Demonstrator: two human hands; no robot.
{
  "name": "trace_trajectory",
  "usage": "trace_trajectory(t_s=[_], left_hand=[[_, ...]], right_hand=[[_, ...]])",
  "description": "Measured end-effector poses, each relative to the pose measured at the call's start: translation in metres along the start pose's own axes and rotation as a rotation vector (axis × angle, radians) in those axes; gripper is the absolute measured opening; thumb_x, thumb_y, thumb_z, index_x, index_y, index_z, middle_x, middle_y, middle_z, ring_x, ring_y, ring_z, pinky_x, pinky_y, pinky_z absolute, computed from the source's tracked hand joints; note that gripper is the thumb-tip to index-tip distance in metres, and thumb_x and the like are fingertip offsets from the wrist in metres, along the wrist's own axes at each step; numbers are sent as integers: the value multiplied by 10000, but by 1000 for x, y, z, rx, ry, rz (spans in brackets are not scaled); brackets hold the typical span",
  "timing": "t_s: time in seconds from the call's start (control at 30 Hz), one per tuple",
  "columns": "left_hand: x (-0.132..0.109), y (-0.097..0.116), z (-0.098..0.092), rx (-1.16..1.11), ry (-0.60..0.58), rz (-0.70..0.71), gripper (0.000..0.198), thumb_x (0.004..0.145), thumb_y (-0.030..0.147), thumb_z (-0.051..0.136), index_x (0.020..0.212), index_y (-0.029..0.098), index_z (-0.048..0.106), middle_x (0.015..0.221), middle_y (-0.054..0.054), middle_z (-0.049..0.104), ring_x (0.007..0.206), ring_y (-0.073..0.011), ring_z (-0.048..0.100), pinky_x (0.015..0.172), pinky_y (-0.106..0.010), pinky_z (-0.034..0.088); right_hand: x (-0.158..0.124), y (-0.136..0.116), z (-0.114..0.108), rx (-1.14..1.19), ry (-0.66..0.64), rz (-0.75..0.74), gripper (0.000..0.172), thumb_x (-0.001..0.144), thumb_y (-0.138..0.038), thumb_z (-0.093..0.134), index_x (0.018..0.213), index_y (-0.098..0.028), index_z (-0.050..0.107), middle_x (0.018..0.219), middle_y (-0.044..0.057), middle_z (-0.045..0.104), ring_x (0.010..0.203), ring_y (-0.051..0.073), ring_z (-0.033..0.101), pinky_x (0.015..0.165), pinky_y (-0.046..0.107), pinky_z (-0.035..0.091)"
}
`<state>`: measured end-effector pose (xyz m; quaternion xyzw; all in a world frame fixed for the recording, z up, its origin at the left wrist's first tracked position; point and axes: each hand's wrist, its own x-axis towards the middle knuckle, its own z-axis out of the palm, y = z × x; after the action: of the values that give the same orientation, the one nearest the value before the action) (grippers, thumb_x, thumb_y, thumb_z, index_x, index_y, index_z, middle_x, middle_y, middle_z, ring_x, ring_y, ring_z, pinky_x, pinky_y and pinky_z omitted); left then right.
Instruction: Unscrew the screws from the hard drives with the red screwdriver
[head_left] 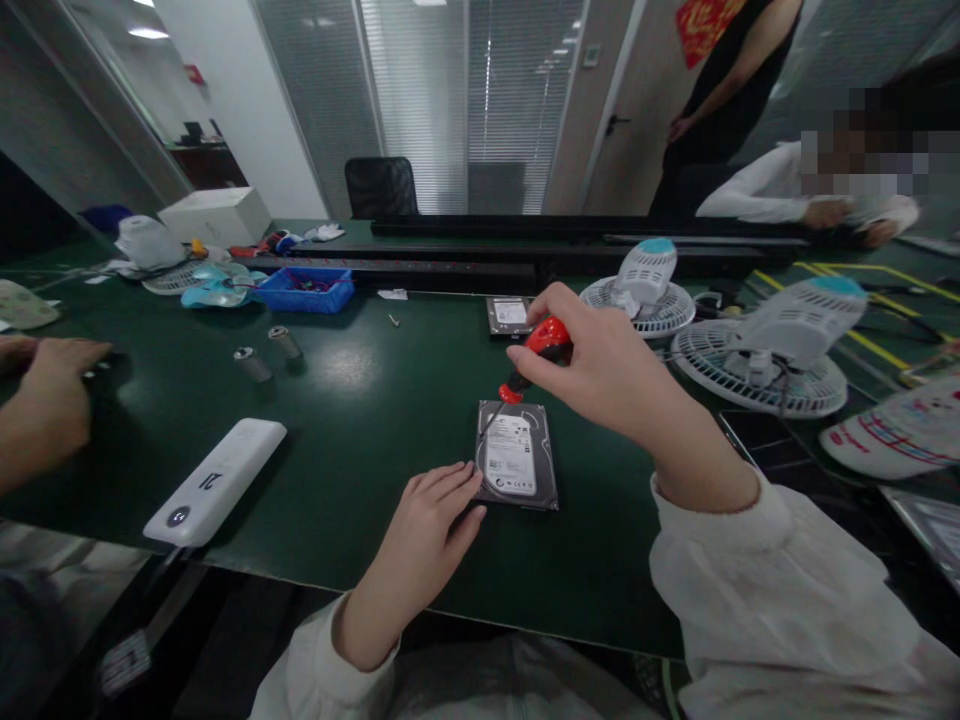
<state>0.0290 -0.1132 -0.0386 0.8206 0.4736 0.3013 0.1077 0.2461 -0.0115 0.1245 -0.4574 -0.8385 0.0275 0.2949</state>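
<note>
A hard drive point(536, 465) with a white label lies flat on the green table in front of me. My right hand point(600, 360) grips a red and black screwdriver point(551, 342) by its handle. The thin shaft slants down to the left, its tip over the drive's left edge; I cannot tell whether it sits in a screw. My left hand point(431, 525) rests on the table with fingers stretched out, the fingertips touching the drive's lower left edge.
A second hard drive point(504, 316) lies behind. White fans point(761, 370) stand right, near a cup point(896, 435). Left are a power bank point(217, 485), two metal cylinders point(283, 342), a blue tray point(330, 296) and another person's hand point(56, 400). More people are at the back right.
</note>
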Motion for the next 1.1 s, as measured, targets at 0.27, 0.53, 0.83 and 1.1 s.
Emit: trace_trajectory(t_s=[0.27, 0.53, 0.83, 1.1], left_hand=[[0, 0, 0, -6, 24, -2, 360, 1015, 191, 624, 1365, 224, 702, 1351, -113, 755, 1295, -304, 686, 1045, -540, 568], [0, -1, 0, 3, 6, 3, 351, 1021, 196, 618, 1361, 199, 702, 1362, -121, 749, 1307, -307, 679, 1048, -548, 565], [0, -3, 1, 27, 18, 32, 347, 1020, 206, 608, 1351, 205, 711, 1360, -120, 750, 1279, -319, 691, 1011, -548, 581], [-2, -7, 6, 44, 46, 46, 349, 1018, 202, 605, 1349, 191, 712, 1346, -126, 755, 1267, -317, 695, 1008, -540, 581]], right_hand=[[0, 2, -3, -12, 51, -3, 250, 941, -416, 641, 1061, -208, 572, 785, 5, 619, 664, 165, 553, 647, 309, 362], [-15, 8, -33, -139, 226, -5, 247, 943, -428, 670, 1012, -194, 629, 815, 41, 659, 650, 176, 563, 624, 330, 367], [-126, 22, 2, -597, 269, -263, 187, 965, -287, 703, 1061, -160, 605, 817, 87, 688, 701, 206, 656, 563, 304, 461], [-178, 17, 44, -650, 174, -145, 228, 1062, -291, 503, 943, -139, 624, 777, 51, 639, 628, 154, 618, 550, 271, 435]])
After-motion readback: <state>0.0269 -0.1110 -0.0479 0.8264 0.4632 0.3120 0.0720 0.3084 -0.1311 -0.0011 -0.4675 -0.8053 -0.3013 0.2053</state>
